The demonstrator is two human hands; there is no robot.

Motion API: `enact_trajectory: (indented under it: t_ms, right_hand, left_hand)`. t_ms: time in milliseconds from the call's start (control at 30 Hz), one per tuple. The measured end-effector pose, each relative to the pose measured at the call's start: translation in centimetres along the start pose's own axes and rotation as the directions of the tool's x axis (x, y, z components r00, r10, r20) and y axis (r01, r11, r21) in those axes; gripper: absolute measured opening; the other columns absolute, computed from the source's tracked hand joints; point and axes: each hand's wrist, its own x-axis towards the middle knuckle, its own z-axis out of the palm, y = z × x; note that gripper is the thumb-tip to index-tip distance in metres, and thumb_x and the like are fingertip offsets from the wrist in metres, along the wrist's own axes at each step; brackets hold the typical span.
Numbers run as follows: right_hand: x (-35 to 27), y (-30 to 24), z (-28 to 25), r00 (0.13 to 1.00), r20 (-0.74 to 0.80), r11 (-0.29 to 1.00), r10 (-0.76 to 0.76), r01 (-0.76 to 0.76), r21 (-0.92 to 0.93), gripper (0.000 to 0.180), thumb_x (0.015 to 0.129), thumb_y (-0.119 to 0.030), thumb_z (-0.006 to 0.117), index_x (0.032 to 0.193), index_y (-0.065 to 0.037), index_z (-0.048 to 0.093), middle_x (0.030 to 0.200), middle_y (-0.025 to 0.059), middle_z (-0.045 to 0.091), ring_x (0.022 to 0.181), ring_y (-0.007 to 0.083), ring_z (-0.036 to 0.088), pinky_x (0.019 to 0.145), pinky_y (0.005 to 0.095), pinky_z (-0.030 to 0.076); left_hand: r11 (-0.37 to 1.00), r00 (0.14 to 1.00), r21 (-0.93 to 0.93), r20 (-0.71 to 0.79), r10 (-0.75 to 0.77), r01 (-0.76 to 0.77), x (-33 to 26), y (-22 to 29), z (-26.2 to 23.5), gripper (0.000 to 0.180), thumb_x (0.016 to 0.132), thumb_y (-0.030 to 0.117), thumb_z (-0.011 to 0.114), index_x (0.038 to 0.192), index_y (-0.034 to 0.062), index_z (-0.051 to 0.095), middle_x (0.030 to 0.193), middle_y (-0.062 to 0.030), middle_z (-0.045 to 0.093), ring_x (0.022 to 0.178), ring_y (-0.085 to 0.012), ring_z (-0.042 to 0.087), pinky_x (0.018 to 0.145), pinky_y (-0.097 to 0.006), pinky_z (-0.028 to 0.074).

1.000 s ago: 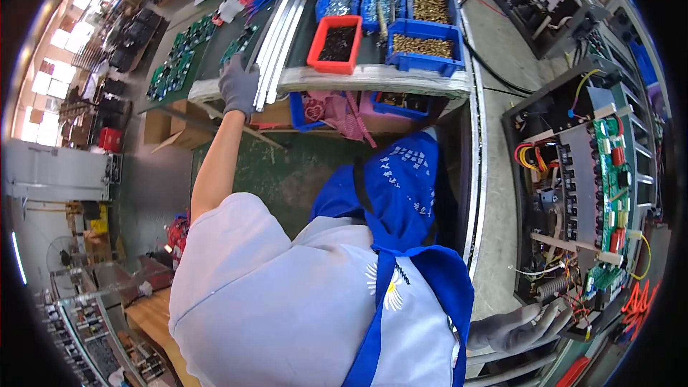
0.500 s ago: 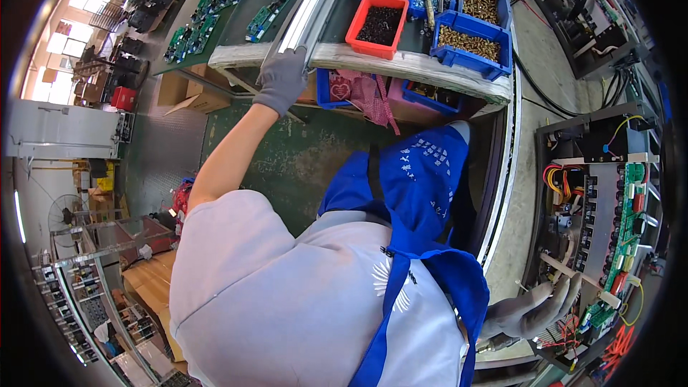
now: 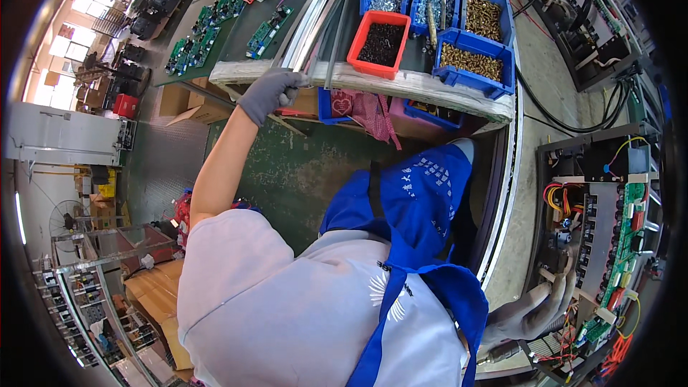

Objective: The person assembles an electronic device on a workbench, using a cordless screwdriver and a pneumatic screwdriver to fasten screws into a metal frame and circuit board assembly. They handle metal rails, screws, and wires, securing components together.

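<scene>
My left hand (image 3: 269,94), in a grey glove, is closed at the near end of the long metal strips (image 3: 309,29) on the workbench. Its fingers curl round a strip end at the bench edge. Down at the lower right, my right hand (image 3: 534,312), also gloved, is held with its fingers stretched out and apart. It is beside an open equipment frame (image 3: 602,236) with green circuit boards and coloured wires. Just under that hand shows a metallic cylindrical tool (image 3: 504,351), partly hidden; no grip on it is visible.
A red bin (image 3: 378,44) of dark screws and several blue bins (image 3: 473,64) of brass and silver fasteners stand on the bench (image 3: 430,87). Green circuit boards (image 3: 269,32) lie left of the strips. Black cables (image 3: 573,118) run along the floor at right.
My left hand has drawn back toward me and slightly left, its fingers now curled at the strip ends. The strips have spread apart somewhat. My right hand's fingers have shifted upward slightly.
</scene>
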Motion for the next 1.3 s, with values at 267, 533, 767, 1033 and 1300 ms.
enact_trajectory:
  t_ms: [267,533,767,1033,1300]
  right_hand:
    - [-0.7,-0.1,0.7,0.997,0.01,0.994,0.078,-0.079,0.075,0.026,0.096,-0.003,0.049,0.115,0.007,0.065,0.127,0.0211,0.059,0.119,0.0295,0.057,0.101,0.0394,0.048]
    - [-0.1,-0.4,1.6,0.991,0.106,0.991,0.085,-0.095,0.094,0.029,0.091,-0.002,0.048,0.113,0.013,0.062,0.122,0.0246,0.06,0.114,0.0346,0.057,0.099,0.0427,0.045]
    - [1.4,-3.3,12.5,0.543,0.839,0.518,0.029,-0.726,0.453,0.041,0.093,-0.016,0.06,0.129,0.003,0.056,0.121,0.0111,0.063,0.114,0.0188,0.057,0.1,0.0305,0.042]
    - [1.7,-9.7,16.2,0.609,0.763,0.787,-0.215,-0.354,0.505,0.047,0.088,-0.022,0.067,0.127,-0.003,0.049,0.086,0.0165,0.061,0.073,0.0273,0.063,0.066,0.0411,0.049]
    - [-0.5,0.6,3.7,0.778,0.58,0.862,0.241,-0.446,0.24,0.035,0.086,-0.01,0.067,0.119,0.001,0.059,0.073,0.0091,0.056,0.065,0.0125,0.051,0.06,0.0304,0.045]
  left_hand:
    - [0.999,0.997,-0.034,-0.067,0.04,-0.042,-0.2,2.6,-1.4,0.045,0.093,0.033,0.067,0.117,-0.0038,0.059,0.079,0.0024,0.049,0.058,0.0006,0.045,0.037,-0.01,0.032]
    - [0.941,0.968,-0.337,0.228,0.11,-0.028,-0.6,0.5,2.5,0.032,0.094,0.027,0.065,0.114,0.0034,0.059,0.088,-0.0016,0.061,0.07,-0.0059,0.06,0.041,-0.009,0.039]
    - [0.904,0.836,-0.427,0.498,0.228,0.007,-7.8,-3.3,16.9,0.028,0.082,0.022,0.07,0.097,0.005,0.055,0.074,-0.0103,0.059,0.051,-0.0086,0.044,0.041,-0.021,0.033]
    - [0.822,0.715,0.064,0.535,0.45,-0.565,-7.4,-9.2,27.2,0.038,0.086,0.023,0.068,0.115,0.0017,0.056,0.098,-0.0136,0.068,0.076,-0.0219,0.069,0.06,-0.033,0.054]
    - [0.008,0.041,0.046,0.798,0.601,-0.999,-7.3,-5.2,30.4,0.027,0.082,0.027,0.069,0.104,0.0129,0.064,0.101,-0.0096,0.065,0.091,-0.0277,0.066,0.073,-0.041,0.054]
